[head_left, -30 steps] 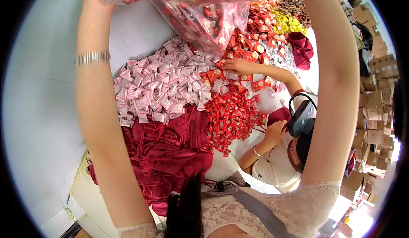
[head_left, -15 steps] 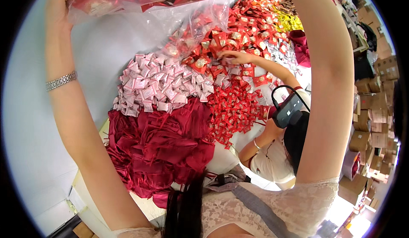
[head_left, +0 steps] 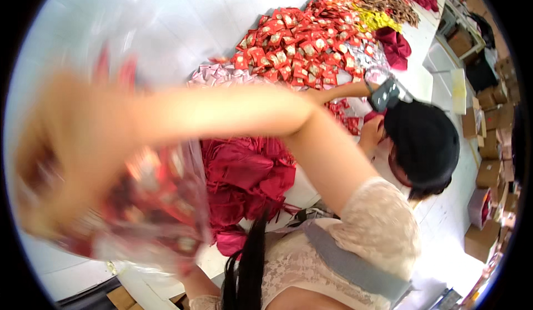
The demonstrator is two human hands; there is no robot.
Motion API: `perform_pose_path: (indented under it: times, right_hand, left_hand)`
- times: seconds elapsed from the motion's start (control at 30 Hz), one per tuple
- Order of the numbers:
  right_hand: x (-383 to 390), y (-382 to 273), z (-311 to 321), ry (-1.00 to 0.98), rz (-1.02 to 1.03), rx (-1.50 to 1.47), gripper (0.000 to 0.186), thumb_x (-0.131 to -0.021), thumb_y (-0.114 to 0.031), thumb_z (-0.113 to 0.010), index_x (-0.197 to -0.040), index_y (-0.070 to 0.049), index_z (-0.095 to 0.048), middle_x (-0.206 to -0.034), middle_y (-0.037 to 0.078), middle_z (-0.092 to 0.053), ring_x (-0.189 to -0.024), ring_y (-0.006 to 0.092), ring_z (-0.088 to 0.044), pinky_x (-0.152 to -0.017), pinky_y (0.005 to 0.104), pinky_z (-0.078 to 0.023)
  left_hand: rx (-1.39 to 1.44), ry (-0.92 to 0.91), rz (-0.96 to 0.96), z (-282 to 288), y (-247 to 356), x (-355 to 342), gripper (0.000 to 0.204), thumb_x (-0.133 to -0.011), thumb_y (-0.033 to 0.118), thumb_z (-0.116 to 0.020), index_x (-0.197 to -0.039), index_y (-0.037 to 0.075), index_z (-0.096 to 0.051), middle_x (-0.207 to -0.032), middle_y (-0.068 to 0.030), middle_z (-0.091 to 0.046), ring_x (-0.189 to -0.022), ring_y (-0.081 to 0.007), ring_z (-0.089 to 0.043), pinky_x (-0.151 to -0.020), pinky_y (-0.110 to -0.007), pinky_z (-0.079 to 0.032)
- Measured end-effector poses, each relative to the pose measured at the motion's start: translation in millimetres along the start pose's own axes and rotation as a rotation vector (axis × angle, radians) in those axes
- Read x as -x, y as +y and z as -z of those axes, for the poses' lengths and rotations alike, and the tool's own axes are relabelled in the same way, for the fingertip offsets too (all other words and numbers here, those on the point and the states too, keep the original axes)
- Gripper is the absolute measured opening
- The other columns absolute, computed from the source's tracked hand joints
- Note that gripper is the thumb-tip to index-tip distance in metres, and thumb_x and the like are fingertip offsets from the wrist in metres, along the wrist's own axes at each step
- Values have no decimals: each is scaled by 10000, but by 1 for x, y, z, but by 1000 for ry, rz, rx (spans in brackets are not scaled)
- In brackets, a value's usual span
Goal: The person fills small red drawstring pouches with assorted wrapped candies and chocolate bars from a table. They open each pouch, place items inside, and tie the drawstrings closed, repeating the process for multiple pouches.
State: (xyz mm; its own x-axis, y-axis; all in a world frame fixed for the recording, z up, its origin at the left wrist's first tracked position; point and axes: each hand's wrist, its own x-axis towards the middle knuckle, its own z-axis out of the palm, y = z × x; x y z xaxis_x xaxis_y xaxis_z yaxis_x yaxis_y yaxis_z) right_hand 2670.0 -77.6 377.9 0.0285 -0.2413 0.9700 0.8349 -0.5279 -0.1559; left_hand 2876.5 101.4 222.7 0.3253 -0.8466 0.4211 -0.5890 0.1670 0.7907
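Observation:
My right hand [head_left: 78, 143], smeared by motion, reaches across to the far left over a clear plastic bag [head_left: 155, 199] full of red packets; its grip is unclear. My left forearm [head_left: 200, 282] rises from the bottom below the bag, with the hand hidden. Beside the bag lie piled crimson fabric pouches [head_left: 241, 171]. Pale pink packets [head_left: 216, 74] and a heap of red packets [head_left: 294, 46] lie beyond my arm.
Another person in a black cap [head_left: 422, 149] works at the white table [head_left: 161, 10], an arm among the packets. Yellow [head_left: 375, 20] and brown packets [head_left: 388, 1] lie at the far end. Cardboard boxes [head_left: 488, 176] are stacked along the right.
The bag has come from the top edge down to the lower left. My right arm has swung left across the view; my left arm has dropped behind the bag.

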Motion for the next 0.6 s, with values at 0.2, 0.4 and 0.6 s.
perform_pose_path:
  times: [0.2,0.4,0.6]
  right_hand:
    - [175,34,-213,-286,-84,-228,67,-752,-152,-675,-696,-121,-654,-609,-14,-610,-521,153,-582,-452,275,-430]
    - [273,18,-341,-293,-185,25,63,-782,-117,-616,-838,-134,-640,-818,15,-620,-674,212,-589,-518,321,-436]
    - [310,6,-367,-197,-305,382,204,-769,-70,-593,-966,-109,-627,-1150,116,-548,-888,276,-568,-684,341,-475]
  left_hand:
    - [-186,-20,79,66,-31,134,400,-905,210,-426,-1228,-22,-456,-1263,-149,-483,-1089,-226,-511,-922,-339,-422]
    - [-513,178,-136,227,-38,130,427,-930,242,-383,-1262,-22,-432,-1289,-152,-459,-1148,-240,-478,-969,-342,-388]
    - [-527,510,-143,451,-94,60,473,-936,282,-375,-1279,-41,-422,-1243,-183,-500,-1098,-258,-509,-943,-358,-411]
